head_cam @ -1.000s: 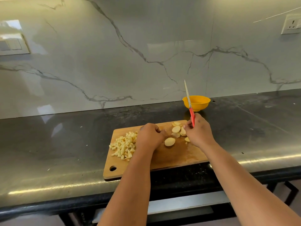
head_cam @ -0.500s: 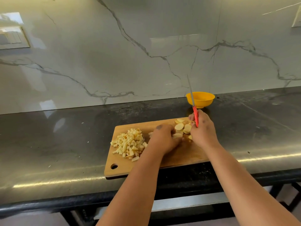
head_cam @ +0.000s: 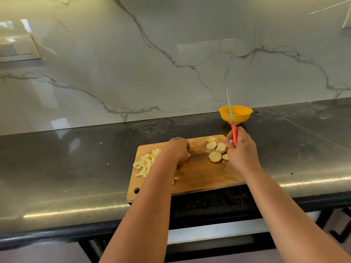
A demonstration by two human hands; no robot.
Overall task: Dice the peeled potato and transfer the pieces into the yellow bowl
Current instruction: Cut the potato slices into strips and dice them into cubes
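Knife gripped upright in the right hand over the potato slices – left hand curled, contents unclear, by the diced pile – a careless sweep could knock the yellow bowl

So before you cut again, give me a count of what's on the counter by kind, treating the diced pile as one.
Cutting board: 1
Yellow bowl: 1
Red-handled knife, in the right hand: 1
Pile of diced potato, by the left hand: 1
Potato slices: about 6, some overlapping
Total: about 10
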